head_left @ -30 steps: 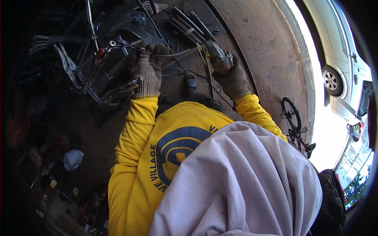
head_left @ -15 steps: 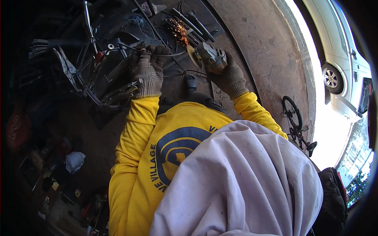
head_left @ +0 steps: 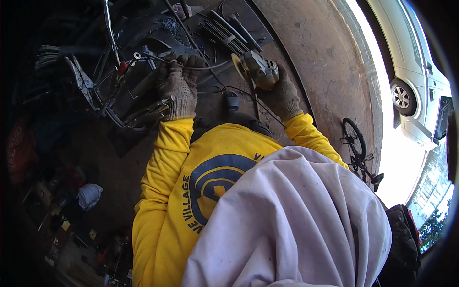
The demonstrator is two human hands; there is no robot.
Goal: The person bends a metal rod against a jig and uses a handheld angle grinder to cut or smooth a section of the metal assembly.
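My left hand (head_left: 178,91), in a knitted work glove, is closed around a thin metal rod (head_left: 208,68) whose free end points right. In my gloved right hand (head_left: 282,98) is a grey angle grinder (head_left: 260,71), gripped by its body. Its yellowish disc (head_left: 237,67) faces the rod's end, with a small gap between them. No sparks show now. The part of the rod inside the left glove is hidden. Left of that hand lie locking pliers (head_left: 82,79) and a bright metal ring (head_left: 137,56) amid dark metal parts.
A bundle of thin rods (head_left: 224,36) lies beyond the grinder on a dark plate. A black cable (head_left: 268,109) crosses below the right hand. More rods (head_left: 48,56) lie at far left. A small bicycle (head_left: 356,138) and a silver car (head_left: 413,57) stand at right.
The grinder has shifted slightly right, away from the rod. Orange sparks that flew from its disc are gone. My left hand has stayed nearly still with the rod.
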